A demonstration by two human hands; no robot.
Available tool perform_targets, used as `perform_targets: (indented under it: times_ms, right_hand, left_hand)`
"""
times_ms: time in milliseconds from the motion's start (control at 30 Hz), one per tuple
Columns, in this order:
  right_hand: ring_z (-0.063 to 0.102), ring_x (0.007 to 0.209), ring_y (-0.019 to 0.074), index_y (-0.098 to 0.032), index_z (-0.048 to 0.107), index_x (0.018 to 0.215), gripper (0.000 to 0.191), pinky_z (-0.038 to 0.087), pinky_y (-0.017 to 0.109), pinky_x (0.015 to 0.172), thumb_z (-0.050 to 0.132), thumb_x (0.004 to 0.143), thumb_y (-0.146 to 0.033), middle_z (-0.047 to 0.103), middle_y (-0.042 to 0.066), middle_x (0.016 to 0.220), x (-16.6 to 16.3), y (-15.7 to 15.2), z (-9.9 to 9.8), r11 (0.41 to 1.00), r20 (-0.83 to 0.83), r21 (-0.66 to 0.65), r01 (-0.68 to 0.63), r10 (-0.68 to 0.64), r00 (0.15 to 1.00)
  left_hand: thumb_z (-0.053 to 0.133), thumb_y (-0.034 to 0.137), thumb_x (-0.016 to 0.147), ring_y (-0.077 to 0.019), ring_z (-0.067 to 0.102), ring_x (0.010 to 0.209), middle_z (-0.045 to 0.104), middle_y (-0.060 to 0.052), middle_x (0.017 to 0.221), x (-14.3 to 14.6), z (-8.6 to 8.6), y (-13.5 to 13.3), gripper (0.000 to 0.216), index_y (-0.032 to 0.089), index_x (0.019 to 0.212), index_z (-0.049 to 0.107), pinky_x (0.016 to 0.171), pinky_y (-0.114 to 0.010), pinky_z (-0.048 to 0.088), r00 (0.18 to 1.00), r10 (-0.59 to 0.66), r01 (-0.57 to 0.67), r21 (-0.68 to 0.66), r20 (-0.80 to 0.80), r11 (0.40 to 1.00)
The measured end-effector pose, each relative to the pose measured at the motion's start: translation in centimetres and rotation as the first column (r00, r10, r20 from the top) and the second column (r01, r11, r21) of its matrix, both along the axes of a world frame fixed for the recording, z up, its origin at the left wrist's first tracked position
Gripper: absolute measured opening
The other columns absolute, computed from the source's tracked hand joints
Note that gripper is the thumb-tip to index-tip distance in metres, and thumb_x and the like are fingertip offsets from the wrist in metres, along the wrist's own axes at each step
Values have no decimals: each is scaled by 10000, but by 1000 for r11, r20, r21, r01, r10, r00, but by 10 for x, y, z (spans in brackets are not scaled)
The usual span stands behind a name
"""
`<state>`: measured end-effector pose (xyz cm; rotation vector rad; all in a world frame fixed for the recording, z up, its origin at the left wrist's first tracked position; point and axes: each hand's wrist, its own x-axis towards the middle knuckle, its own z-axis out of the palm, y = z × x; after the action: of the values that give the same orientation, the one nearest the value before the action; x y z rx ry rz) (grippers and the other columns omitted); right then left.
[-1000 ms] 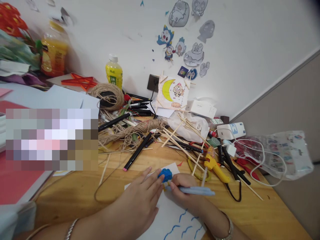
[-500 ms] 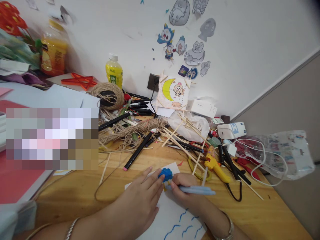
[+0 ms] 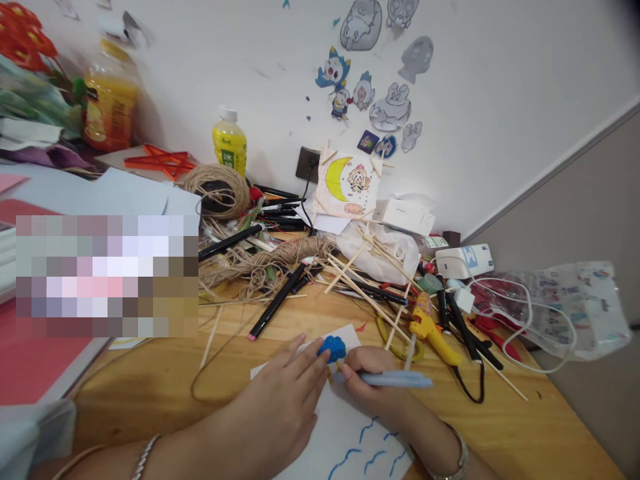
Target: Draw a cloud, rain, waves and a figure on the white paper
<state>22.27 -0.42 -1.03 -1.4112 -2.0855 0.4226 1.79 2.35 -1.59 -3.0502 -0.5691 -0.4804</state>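
My left hand [image 3: 280, 407] lies flat with fingers stretched on a white sheet of paper [image 3: 345, 440], holding it down on the wooden table [image 3: 165, 380]. Its fingertips touch the edge of a blue coloured shape [image 3: 331, 347] drawn near the sheet's top. My right hand [image 3: 373, 387] is closed round a light blue marker [image 3: 400, 379], whose tip rests on the paper just below the blue shape. Blue wavy lines [image 3: 367, 453] are drawn lower on the sheet.
A yellow glue gun [image 3: 430, 330], yellow scissors [image 3: 393, 337], black markers [image 3: 275, 300], bamboo sticks [image 3: 360, 280] and twine [image 3: 220, 190] crowd the table behind the paper. A plastic bag [image 3: 565, 307] lies right, red and white paper [image 3: 40, 360] left, bottles by the wall.
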Motion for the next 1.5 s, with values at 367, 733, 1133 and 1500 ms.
perform_targets:
  times_ms: [367,733,1133,1500]
  right_hand:
    - [454,470,125,-203,506,525,446,340,252,472,407,940,-334,516,-5,492,-1,0,2,1000,-24,-11,-18,18,1000]
    - [465,459,115,-196,489,523,452,337,239,465,393,942,-336,526,-7,482,0,0,-1,999,9,45,-13,13,1000]
    - [410,435,117,-213,424,515,394,303,258,446,415,906,-259,445,-27,470,2,1,-5,997,25,80,18,-20,999]
    - [421,448,113,-198,448,512,405,310,249,457,417,910,-266,471,-17,472,2,1,-6,994,37,98,40,-44,998]
  left_hand:
    - [436,374,971,-304,445,1275,619,-138,1266,0,-1,0,428,72,1184,654,1113,-462,200,999,7,-10,49,51,999]
    - [492,378,942,-307,490,1217,653,-116,1218,1,-4,-1,396,87,1127,686,1092,-466,195,996,13,-23,103,93,994]
    - [518,379,927,-313,492,1206,656,-119,1211,1,-4,-1,402,77,1137,680,1079,-464,193,996,5,-18,143,92,990]
    - [506,386,933,-318,476,1228,644,-133,1226,1,-7,0,410,80,1150,672,1081,-476,219,998,9,-17,131,61,991]
